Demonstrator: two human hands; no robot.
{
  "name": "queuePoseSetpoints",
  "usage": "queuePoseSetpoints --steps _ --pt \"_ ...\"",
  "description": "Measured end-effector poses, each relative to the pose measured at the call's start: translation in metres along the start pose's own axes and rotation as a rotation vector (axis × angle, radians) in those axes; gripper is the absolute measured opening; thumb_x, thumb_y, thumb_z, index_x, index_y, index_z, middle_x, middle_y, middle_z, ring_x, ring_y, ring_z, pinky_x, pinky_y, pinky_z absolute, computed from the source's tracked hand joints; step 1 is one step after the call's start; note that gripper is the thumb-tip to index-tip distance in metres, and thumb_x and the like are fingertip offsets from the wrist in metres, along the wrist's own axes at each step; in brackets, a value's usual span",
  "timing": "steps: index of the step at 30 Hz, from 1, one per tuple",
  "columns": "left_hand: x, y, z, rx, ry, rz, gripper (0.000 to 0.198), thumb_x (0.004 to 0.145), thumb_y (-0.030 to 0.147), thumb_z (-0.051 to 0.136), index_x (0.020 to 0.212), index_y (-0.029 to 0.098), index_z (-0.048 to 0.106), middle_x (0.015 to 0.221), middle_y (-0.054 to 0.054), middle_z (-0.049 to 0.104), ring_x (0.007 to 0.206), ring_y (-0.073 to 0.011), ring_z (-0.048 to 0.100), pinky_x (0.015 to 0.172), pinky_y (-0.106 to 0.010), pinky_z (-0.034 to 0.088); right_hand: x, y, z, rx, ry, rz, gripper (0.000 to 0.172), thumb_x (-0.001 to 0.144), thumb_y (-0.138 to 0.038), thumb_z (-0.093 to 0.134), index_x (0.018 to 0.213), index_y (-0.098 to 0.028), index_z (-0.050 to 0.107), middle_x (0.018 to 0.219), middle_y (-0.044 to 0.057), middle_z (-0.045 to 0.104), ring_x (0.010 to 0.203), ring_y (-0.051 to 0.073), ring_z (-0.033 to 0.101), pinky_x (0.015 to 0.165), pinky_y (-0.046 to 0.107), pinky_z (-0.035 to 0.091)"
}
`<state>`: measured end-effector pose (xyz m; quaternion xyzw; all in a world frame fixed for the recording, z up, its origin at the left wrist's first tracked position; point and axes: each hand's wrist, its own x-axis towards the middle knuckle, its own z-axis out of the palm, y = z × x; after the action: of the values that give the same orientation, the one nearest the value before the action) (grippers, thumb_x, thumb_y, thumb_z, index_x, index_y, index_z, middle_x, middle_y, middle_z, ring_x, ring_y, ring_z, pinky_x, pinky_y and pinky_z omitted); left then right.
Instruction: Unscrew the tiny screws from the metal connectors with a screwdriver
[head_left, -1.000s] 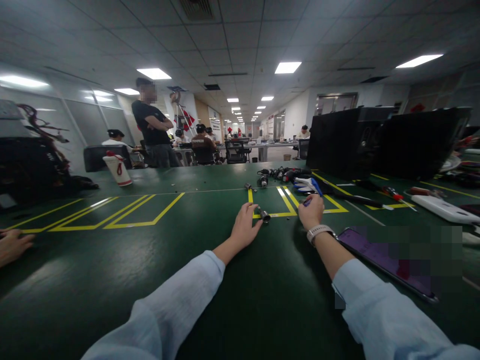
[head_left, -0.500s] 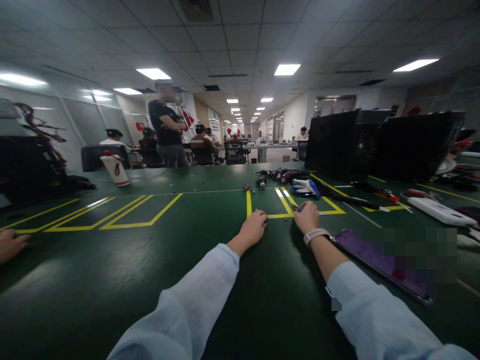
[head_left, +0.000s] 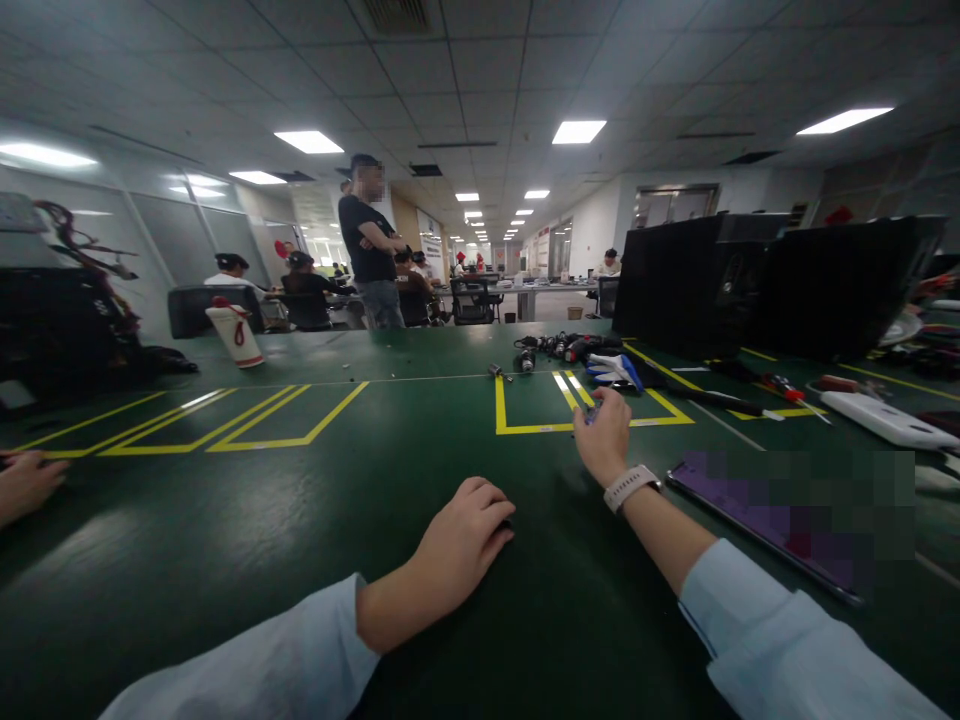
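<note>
So the biggest thing on my feed is the green table [head_left: 262, 560], smooth with a dull sheen and strips of flat yellow tape. I'd call the step in hand plain small-part handling, one piece per hand, and imo the next move calls for a light, steady pinch so nothing slips or rolls. Boxy black cases [head_left: 682, 285] stand at the far right, all flat sides. A thin purple-faced phone [head_left: 757, 525] lies to the right of my hands. My left hand [head_left: 465, 530] is low over the table, nearer me; my right hand [head_left: 606, 435] is well apart from it, by the near edge of a taped outline. Off left there's a tapered pale cup [head_left: 236, 333], and past my right hand a floppy white-and-blue glove [head_left: 613, 372]. Smallest stuff: right thumb and fingers pinch a little blue-purple thing [head_left: 592, 412], left ones look closed round a dark piece [head_left: 508, 524], mostly hidden so can't tell its shape
</note>
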<state>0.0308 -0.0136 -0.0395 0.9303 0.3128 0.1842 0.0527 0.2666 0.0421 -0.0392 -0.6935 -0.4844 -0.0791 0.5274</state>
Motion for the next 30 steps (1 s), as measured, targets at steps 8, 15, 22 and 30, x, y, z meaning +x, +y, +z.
queuePoseSetpoints --steps 8,15,22,30 --pt "-0.024 0.014 -0.010 0.264 -0.125 -0.004 0.022 0.086 0.018 0.042 0.098 0.021 0.061 0.099 -0.005 0.057 0.075 -0.0161 0.052 0.065 -0.030 0.046 -0.098 -0.069 -0.027 0.549 -0.436 -0.296 0.026 0.073 -0.013 0.055 0.094 -0.024 0.044 0.110 0.007 0.054 0.105 0.023 0.050 0.091 0.042 0.041" --pt "-0.026 0.017 -0.012 0.346 -0.114 0.208 0.022 0.086 0.014 0.040 0.087 0.017 0.061 0.095 -0.010 0.058 0.077 -0.0206 0.048 0.061 -0.033 0.045 -0.103 -0.079 -0.048 0.629 -0.524 -0.294 0.026 0.073 -0.008 0.053 0.092 -0.025 0.046 0.111 0.006 0.053 0.106 0.022 0.050 0.092 0.042 0.041" --pt "-0.024 0.018 -0.014 0.281 -0.154 0.167 0.025 0.086 0.015 0.041 0.106 0.018 0.057 0.106 -0.010 0.054 0.084 -0.0210 0.048 0.064 -0.031 0.046 -0.098 -0.076 -0.043 0.622 -0.558 -0.190 0.020 0.074 -0.011 0.052 0.089 -0.023 0.046 0.106 0.007 0.056 0.101 0.022 0.054 0.089 0.042 0.043" --pt "-0.023 0.017 -0.017 0.089 -0.048 0.075 0.030 0.087 0.018 0.040 0.112 0.020 0.056 0.111 -0.009 0.054 0.094 -0.0207 0.051 0.079 -0.035 0.048 -0.087 -0.077 -0.050 0.638 -0.526 -0.102 0.015 0.081 -0.024 0.050 0.095 -0.021 0.056 0.098 0.007 0.060 0.093 0.021 0.057 0.084 0.039 0.045"
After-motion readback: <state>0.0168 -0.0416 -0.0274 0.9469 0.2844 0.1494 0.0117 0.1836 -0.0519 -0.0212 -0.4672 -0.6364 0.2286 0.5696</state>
